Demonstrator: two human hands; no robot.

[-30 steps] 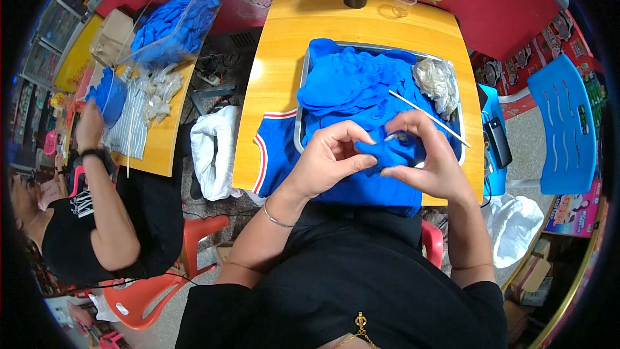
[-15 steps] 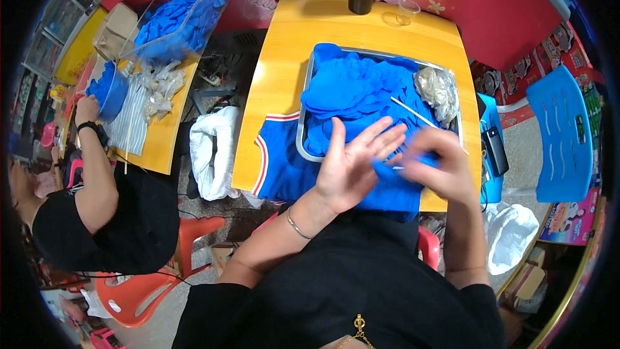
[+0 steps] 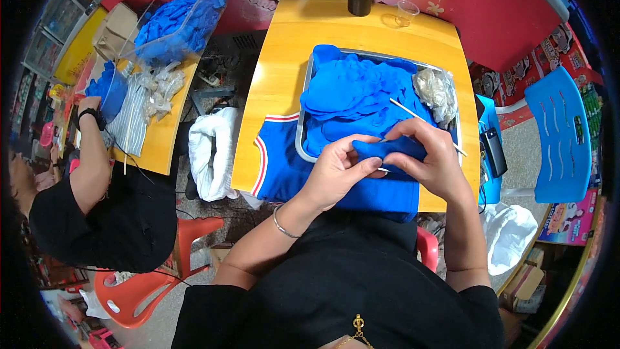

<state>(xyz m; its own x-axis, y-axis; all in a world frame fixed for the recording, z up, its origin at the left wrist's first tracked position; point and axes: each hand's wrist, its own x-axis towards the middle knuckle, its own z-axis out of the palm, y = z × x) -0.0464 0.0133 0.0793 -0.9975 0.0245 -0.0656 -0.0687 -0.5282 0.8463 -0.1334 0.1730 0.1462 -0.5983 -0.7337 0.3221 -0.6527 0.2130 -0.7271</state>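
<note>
Hands: left hand [image 3: 339, 171], splayed before, and right hand [image 3: 431, 158] now both gripping blue glove [image 3: 387, 148].

This looks like a small packing workshop set up in a shop or snack-stall space. Piles of blue gloves [image 3: 361, 87] fill a metal tray [image 3: 303, 123] on a yellow table [image 3: 284, 64], and at ten o'clock a second yellow table [image 3: 161, 136] holds a clear bag of gloves [image 3: 174, 19] and small plastic bags [image 3: 155, 87] where another person [image 3: 97, 207] works. Red walls [image 3: 491, 6] with snack pictures, an orange plastic stool [image 3: 155, 271] and a blue plastic chair [image 3: 558, 136] at three o'clock surround them.
</note>
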